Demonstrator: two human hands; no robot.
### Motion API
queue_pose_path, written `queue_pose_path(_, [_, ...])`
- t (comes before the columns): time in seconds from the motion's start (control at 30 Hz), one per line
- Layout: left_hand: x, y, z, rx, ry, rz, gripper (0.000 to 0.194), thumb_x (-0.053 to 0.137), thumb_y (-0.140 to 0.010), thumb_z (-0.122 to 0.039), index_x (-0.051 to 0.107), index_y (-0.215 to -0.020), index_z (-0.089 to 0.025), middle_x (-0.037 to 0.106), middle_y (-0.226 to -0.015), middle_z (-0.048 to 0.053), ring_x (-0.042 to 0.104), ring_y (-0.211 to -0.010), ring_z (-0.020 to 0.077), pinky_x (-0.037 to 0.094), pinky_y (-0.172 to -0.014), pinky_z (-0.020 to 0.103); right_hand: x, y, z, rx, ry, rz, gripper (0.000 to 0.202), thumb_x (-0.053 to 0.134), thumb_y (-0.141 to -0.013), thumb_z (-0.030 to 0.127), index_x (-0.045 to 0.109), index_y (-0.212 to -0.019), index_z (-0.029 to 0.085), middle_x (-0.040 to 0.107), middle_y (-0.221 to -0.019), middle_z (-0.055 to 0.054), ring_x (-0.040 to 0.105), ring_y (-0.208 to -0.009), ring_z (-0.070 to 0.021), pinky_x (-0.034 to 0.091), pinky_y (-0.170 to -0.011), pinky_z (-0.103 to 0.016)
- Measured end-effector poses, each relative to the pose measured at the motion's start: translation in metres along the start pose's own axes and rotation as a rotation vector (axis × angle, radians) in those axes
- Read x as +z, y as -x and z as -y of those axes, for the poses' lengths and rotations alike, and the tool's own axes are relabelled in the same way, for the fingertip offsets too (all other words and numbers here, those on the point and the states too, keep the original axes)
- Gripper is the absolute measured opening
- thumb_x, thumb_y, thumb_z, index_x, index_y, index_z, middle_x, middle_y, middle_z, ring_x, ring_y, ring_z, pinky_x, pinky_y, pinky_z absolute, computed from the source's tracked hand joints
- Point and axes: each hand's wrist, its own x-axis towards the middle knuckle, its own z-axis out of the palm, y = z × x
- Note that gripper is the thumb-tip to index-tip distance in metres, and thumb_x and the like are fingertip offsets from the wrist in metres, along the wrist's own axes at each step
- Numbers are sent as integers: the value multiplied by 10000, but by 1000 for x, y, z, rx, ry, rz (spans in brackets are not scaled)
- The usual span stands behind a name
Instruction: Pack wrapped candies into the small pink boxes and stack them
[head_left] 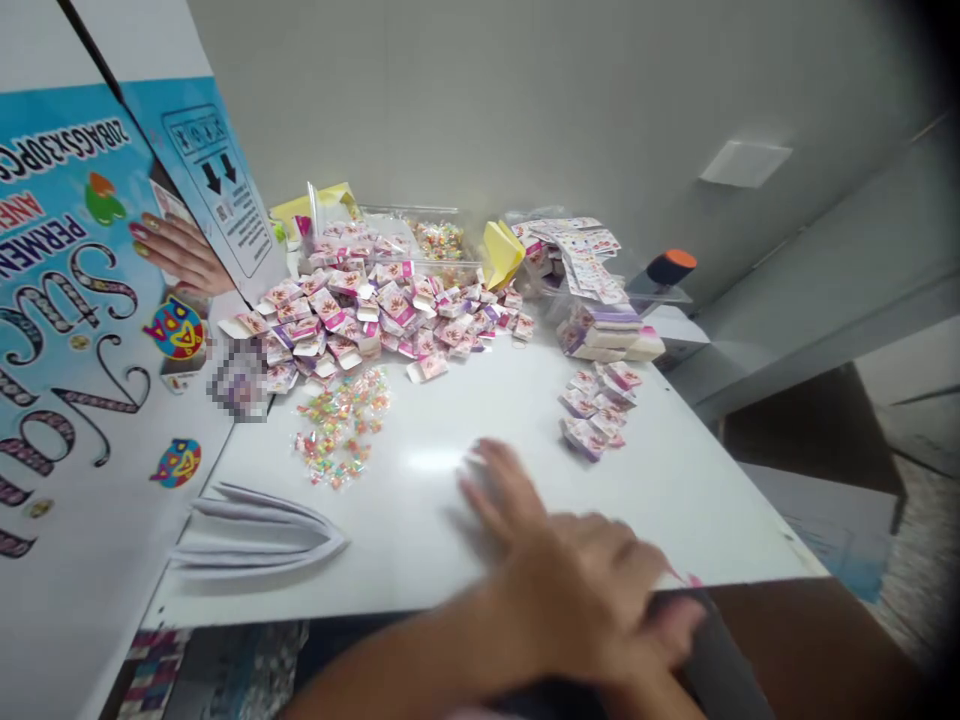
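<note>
My forearms cross at the table's near edge, both blurred by motion. My left hand (611, 560) reaches to the right across my other arm, its fingers curled; a small pink bit (691, 579) shows by its fingertips, too smeared to name. My right hand (506, 495) lies low over the white tabletop (427, 430), fingers partly apart, nothing visible in them. Left of it is a patch of small clear packets of colourful candy (341, 425). To the right, several small pink-and-white boxes (600, 405) lie in rows.
A big pile of small boxes (390, 310) covers the back, before a clear tray of candy packets (442, 240). Sticker sheets (581, 250) and stacked flat cartons (600, 335) stand back right. Folded white paper (259, 535) lies front left, beside a large printed carton (90, 330).
</note>
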Motion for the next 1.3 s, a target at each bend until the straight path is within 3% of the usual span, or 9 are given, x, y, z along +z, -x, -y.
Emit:
queue_pose_path(0.13, [35, 54, -15, -280, 591, 39, 203, 684, -723, -538, 688, -749, -337, 631, -678, 85, 644, -752, 307, 523, -722, 477, 52, 16, 69, -135, -100, 499, 546, 676, -870, 467, 541, -1327, 202, 625, -1270, -124, 594, -1162, -257, 508, -1011, -418])
queue_pose_path(0.27, [44, 94, 0, -496, 896, -77, 310, 525, -722, -727, 714, -855, -519, 601, -613, 52, 605, -544, 264, 361, -341, 389, 94, 19, 106, -139, -88, 642, 519, 710, -829, 500, 622, -1218, 168, 660, -1201, -145, 609, -1072, -288, 512, -950, -450])
queue_pose_path(0.43, [7, 136, 18, -233, 381, -90, 341, 498, -852, -576, 737, -789, -340, 577, -532, 58, 556, -482, 213, 454, -421, 350, 102, 25, 99, -53, -239, 555, 193, 547, -956, 220, 740, -964, 205, 740, -1011, -81, 674, -925, -209, 556, -835, -330])
queue_pose_path(0.57, [-33, 160, 19, -5, -527, -454, 221, 632, -839, -300, 692, -1052, -311, 725, -844, 88, 680, -772, 260, 557, -680, 402, 50, 26, 84, -4, -307, 398, 149, 600, -930, 234, 747, -910, 248, 736, -1098, -75, 642, -983, -236, 555, -878, -426])
queue_pose_path(0.7, [-57, 139, 19, -209, -744, -427, 408, 637, -841, -215, 609, -1247, -234, 682, -1195, 147, 602, -1150, 342, 469, -950, 526, -25, 28, 89, 165, -356, 373, 173, 571, -942, 174, 711, -991, 264, 743, -1115, -50, 703, -1003, -208, 584, -893, -376])
queue_pose_path(0.83, [-49, 101, 18, -575, 25, -164, 287, 475, -950, -399, 696, -935, -215, 710, -763, 68, 653, -700, 233, 505, -673, 359, -70, 32, 104, -8, -95, 180, 403, 536, -901, 40, 646, -1190, 300, 760, -1074, -36, 717, -994, -212, 598, -846, -353])
queue_pose_path(1.07, [-18, 65, 9, -707, 1055, -583, 556, 552, -798, -732, 599, -844, -180, 631, -721, 30, 608, -662, 164, 498, -636, 275, -62, 46, 109, -380, 172, 508, 406, 641, -890, 183, 584, -1291, 203, 708, -1229, -99, 630, -1149, -301, 461, -1047, -523])
queue_pose_path(1.23, [-5, 66, 13, -698, 854, -745, 399, 678, -809, -567, 565, -824, -185, 518, -643, -41, 505, -551, 87, 426, -523, 188, -34, 66, 103, 117, -78, -43, 377, 641, -900, 249, 562, -1269, 250, 677, -1221, -100, 624, -1120, -275, 493, -966, -464])
queue_pose_path(1.3, [-3, 69, 11, -599, 745, -751, 379, 656, -836, -545, 557, -793, -182, 465, -637, -48, 448, -516, 73, 380, -469, 177, -24, 65, 105, 439, -239, 3, 265, 624, -905, 319, 634, -1146, 207, 706, -1061, -96, 669, -929, -244, 550, -769, -359])
